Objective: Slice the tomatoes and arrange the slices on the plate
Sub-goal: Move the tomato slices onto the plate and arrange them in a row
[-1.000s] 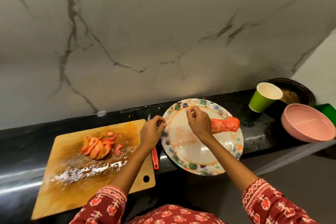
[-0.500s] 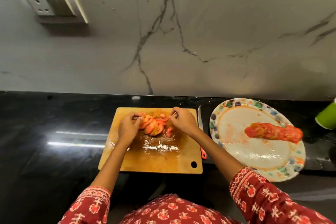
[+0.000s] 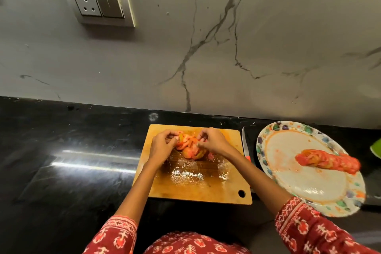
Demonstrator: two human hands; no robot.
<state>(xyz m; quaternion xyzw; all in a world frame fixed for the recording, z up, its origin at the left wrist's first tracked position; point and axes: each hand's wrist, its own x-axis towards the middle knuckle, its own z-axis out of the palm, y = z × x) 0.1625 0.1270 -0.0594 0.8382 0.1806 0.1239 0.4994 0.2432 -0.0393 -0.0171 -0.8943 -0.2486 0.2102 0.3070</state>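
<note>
Now that you have come back from the plate point(image 3: 305, 194) to the cutting board point(image 3: 198, 189), your left hand point(image 3: 162, 146) and right hand point(image 3: 212, 142) pinch the cut tomato slices point(image 3: 190, 148) at its far side, gathering the next batch. One row of slices point(image 3: 327, 160) already lies on the plate at right; the knife point(image 3: 245, 144) rests between board and plate.

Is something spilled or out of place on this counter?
Yes. Tomato juice is pooled on the wooden cutting board below the slices. The patterned round plate appears to hang over the black counter's front edge, and so might tip.
</note>
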